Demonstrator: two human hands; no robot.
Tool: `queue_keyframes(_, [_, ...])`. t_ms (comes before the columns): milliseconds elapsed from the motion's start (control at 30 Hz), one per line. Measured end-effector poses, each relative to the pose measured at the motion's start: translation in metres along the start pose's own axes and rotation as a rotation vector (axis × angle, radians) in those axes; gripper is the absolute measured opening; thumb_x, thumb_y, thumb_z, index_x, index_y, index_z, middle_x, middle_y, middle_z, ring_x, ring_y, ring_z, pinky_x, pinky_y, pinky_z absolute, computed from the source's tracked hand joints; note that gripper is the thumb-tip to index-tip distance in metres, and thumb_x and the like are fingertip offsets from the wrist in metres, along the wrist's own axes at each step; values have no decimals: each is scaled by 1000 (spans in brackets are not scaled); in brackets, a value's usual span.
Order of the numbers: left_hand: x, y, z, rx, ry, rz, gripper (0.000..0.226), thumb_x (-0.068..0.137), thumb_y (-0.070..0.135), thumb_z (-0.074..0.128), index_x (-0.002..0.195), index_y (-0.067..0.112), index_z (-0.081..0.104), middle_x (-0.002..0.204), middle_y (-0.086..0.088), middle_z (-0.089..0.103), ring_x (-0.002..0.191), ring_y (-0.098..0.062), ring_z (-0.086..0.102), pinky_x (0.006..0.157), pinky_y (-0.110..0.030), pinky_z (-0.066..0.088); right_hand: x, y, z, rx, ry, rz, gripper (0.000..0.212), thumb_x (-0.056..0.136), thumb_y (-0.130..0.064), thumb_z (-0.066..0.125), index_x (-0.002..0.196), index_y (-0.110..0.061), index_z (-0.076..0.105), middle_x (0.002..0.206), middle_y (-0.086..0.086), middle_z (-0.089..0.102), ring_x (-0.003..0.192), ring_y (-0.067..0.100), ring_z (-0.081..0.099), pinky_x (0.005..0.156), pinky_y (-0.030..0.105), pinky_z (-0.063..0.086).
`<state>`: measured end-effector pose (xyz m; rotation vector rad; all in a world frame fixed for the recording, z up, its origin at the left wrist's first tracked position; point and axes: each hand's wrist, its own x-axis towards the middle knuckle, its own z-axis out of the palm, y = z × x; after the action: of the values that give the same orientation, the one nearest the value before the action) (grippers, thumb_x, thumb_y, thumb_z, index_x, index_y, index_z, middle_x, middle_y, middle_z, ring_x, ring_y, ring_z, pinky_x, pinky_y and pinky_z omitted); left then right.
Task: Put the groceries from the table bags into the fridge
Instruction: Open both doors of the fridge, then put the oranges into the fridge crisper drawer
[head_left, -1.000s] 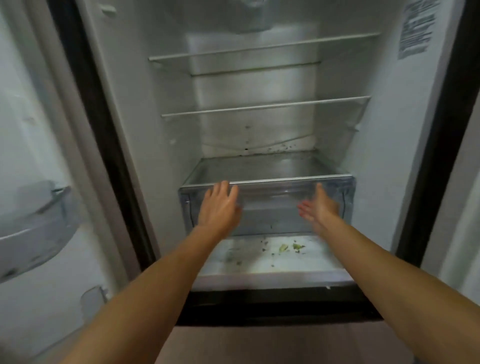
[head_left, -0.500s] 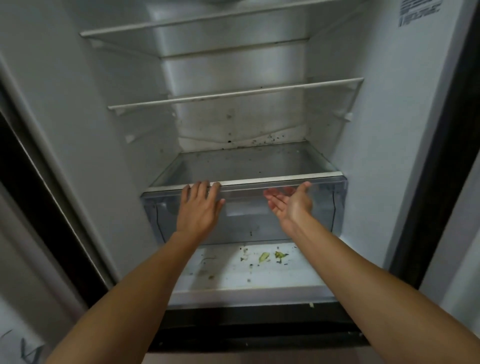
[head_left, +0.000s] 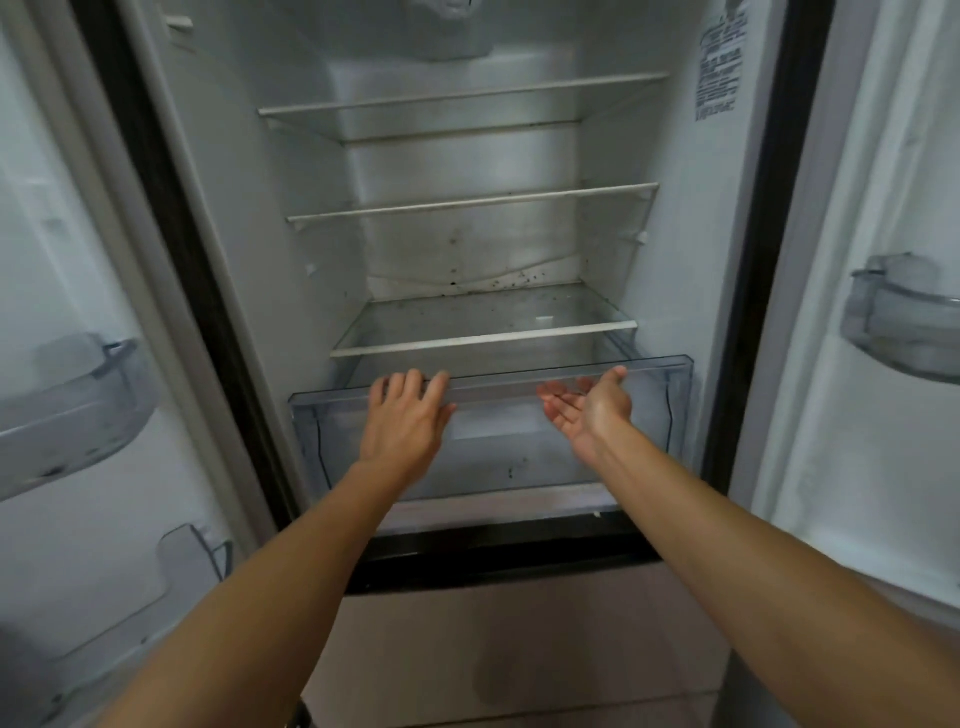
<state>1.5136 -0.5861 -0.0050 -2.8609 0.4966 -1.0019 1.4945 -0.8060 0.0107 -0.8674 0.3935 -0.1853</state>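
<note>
The fridge (head_left: 670, 218) stands open with bare glass shelves (head_left: 483, 340). At its bottom, a clear plastic crisper drawer (head_left: 654, 415) is slid partway out and looks empty. My left hand (head_left: 405, 415) rests on the drawer's front, its fingertips hooked over the top rim left of centre. My right hand (head_left: 587, 410) is palm up against the drawer front just under the rim, fingers relaxed and holding nothing. No groceries or bags are in view.
The left fridge door (head_left: 62, 395) and the right fridge door (head_left: 904, 332) stand open on either side, each with clear door bins. Dark specks lie on the lowest glass shelf. A closed freezer front (head_left: 519, 649) is below the drawer.
The crisper drawer has slid out towards me from under the lowest shelf, covering the crumbs on the ledge. Both hands stayed at its front rim. The view has pulled back.
</note>
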Motion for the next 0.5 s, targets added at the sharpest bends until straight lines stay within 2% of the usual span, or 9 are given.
queue_keyframes(167, [-28,7,-16,-20,20,5,38,97,39,42,124,14,54,102,-12,57,96,-34,52,93,-45,38,-34,1,-13,2,13,12,55,101,-54,19,92,-8,48,90,22,65,79,30,66,64,36,53])
queue_keyframes(333, [-35,6,-30,-68,-78,8,40,100,36,37,136,18,43,119,-11,54,114,-32,46,107,-44,27,-50,3,-18,12,-10,41,55,102,-53,20,95,-7,50,100,24,62,83,31,65,65,38,53])
queue_keyframes(433, [-37,7,-35,-80,-134,1,47,101,37,33,145,20,30,134,-9,46,127,-30,37,114,-45,18,-49,1,-22,24,-44,62,56,101,-54,21,100,-7,51,108,24,61,89,33,65,68,38,53])
queue_keyframes(500, [-41,9,-39,-74,-165,-3,53,101,37,35,150,19,22,145,-11,37,135,-30,29,117,-45,13,-51,1,-26,1,-68,56,58,101,-55,22,104,-6,51,104,23,64,89,33,67,67,37,53])
